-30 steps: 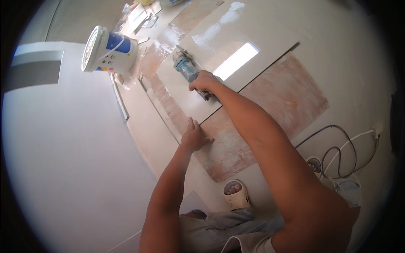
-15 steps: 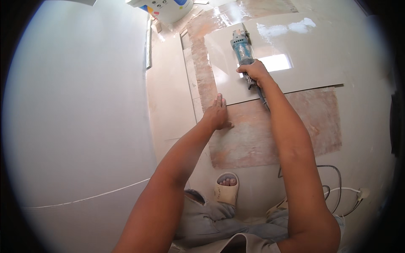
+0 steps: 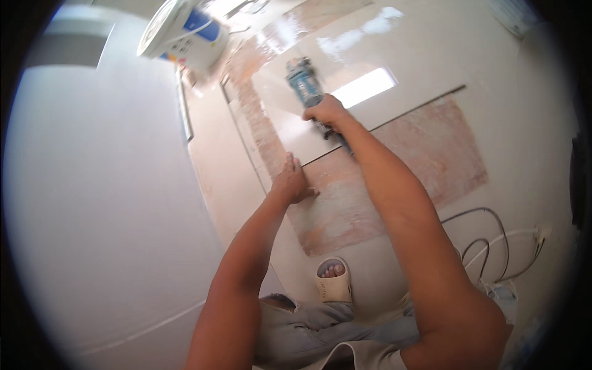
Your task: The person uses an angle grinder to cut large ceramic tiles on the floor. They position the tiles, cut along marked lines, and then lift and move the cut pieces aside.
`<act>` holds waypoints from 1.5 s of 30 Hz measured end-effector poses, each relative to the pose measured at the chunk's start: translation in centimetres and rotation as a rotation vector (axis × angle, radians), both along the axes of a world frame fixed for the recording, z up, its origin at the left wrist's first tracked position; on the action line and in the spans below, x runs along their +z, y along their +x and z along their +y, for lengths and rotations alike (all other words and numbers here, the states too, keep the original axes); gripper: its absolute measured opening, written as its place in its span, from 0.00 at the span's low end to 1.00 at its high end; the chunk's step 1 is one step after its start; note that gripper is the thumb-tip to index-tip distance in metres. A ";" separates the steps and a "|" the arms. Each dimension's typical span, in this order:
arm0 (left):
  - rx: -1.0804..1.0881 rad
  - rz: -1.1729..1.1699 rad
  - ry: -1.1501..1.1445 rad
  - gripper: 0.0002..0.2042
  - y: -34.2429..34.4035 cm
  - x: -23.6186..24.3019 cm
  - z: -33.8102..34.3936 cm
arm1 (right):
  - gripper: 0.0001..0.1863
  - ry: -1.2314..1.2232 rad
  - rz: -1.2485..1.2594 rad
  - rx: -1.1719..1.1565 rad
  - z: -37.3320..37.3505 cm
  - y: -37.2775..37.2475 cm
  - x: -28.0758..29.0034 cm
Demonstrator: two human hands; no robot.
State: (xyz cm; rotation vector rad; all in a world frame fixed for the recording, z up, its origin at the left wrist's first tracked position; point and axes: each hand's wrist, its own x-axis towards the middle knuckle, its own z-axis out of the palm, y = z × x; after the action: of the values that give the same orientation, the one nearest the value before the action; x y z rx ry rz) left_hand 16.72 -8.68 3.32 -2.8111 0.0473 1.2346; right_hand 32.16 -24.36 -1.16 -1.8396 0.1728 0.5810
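Observation:
My right hand (image 3: pixel 328 115) is wrapped round the body of a blue-green angle grinder (image 3: pixel 304 85). The tool lies over a large glossy beige tile (image 3: pixel 280 120), its head pointing away from me and its cord trailing back under my right forearm. Whether the disc touches the surface is hidden. My left hand (image 3: pixel 292 181) rests at the tile's near left corner, fingers stretched forward and thumb out to the side, holding nothing. Beneath the tile is a stained reddish-brown sheet (image 3: pixel 425 154), showing along its left and near sides.
A white bucket (image 3: pixel 206 46) with coloured markings stands at the far left. Pale panelling (image 3: pixel 111 185) fills the left side. Looped cords (image 3: pixel 502 237) and a plug (image 3: pixel 541 234) lie at the right. My sandalled foot (image 3: pixel 333 280) is close to the sheet's near edge.
The view has turned, so the tile and grinder appear farther left and tilted, and more of the bucket shows. My right hand keeps its hold on the grinder; my left stays by the corner.

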 end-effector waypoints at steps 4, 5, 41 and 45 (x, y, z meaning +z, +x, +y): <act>-0.022 0.000 -0.025 0.60 0.1 -0.2 0.5 | 0.40 -0.011 0.058 0.045 -0.2 -0.2 0.5; -0.029 0.007 -0.037 0.60 0.1 -0.2 0.6 | 0.44 -0.010 0.064 0.043 -0.3 -0.3 0.7; -0.106 0.025 -0.062 0.62 0.4 -0.7 1.4 | 0.42 -0.045 0.081 0.013 -1.2 -2.5 1.9; -0.107 0.024 -0.060 0.62 0.3 -0.5 1.3 | 0.43 -0.050 0.071 0.010 -1.2 -2.8 1.9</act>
State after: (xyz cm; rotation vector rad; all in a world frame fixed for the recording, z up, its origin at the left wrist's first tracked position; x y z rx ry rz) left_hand 17.06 -7.34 2.83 -2.8023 0.2361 1.2627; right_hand 29.36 -25.59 0.73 -1.8704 0.2272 0.6546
